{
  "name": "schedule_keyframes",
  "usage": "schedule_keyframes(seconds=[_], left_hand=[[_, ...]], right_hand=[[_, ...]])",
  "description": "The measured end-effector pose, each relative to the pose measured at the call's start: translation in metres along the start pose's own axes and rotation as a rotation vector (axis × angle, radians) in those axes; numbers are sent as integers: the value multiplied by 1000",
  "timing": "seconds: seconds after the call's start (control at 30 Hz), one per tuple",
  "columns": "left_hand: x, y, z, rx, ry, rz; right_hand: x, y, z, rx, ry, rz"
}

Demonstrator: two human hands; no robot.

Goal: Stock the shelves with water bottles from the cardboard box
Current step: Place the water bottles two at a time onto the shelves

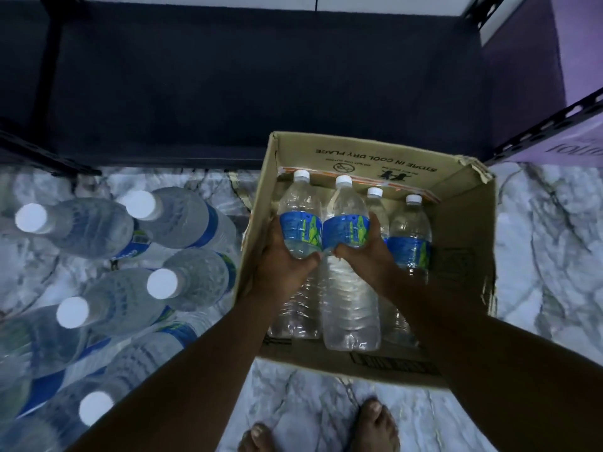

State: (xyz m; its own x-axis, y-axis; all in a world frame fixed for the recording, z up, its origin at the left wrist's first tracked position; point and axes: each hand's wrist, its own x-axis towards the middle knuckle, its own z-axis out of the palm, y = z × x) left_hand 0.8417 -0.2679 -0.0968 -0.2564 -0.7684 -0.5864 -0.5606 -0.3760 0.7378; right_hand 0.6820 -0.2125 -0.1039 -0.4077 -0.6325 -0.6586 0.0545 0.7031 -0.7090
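An open cardboard box (pixel 463 288) stands on the marble floor in front of me. My left hand (pixel 280 265) grips one clear water bottle (pixel 298 207) around its blue label. My right hand (pixel 372 259) grips a second bottle (pixel 349 308) the same way, right beside the first. Two more bottles (pixel 409 236) with white caps stand in the box to the right of my right hand. Beyond the box lies a dark, low shelf (pixel 261 76) with black metal posts.
Several white-capped water bottles (pixel 182 216) stand crowded at the left, close to my left forearm. A black slotted shelf post (pixel 548 125) and a purple surface (pixel 580 44) are at the right. My bare feet (pixel 375 425) stand on the marble floor (pixel 538 239) near the box.
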Motion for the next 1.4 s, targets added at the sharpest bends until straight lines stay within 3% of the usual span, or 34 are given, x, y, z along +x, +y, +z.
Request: schedule_keyframes(seconds=[0.3,0.5,1.03,1.4], left_hand=[[-37,37,-16,65,-12,99],[-63,63,-28,202,134,270],[-158,99,-72,40,101,165],[-222,148,-102,-20,129,225]], right_hand=[[-45,-29,-20,72,37,-92],[-77,-52,-30,110,30,-177],[-172,-95,-33,59,33,-356],[-247,-145,-51,72,67,-458]])
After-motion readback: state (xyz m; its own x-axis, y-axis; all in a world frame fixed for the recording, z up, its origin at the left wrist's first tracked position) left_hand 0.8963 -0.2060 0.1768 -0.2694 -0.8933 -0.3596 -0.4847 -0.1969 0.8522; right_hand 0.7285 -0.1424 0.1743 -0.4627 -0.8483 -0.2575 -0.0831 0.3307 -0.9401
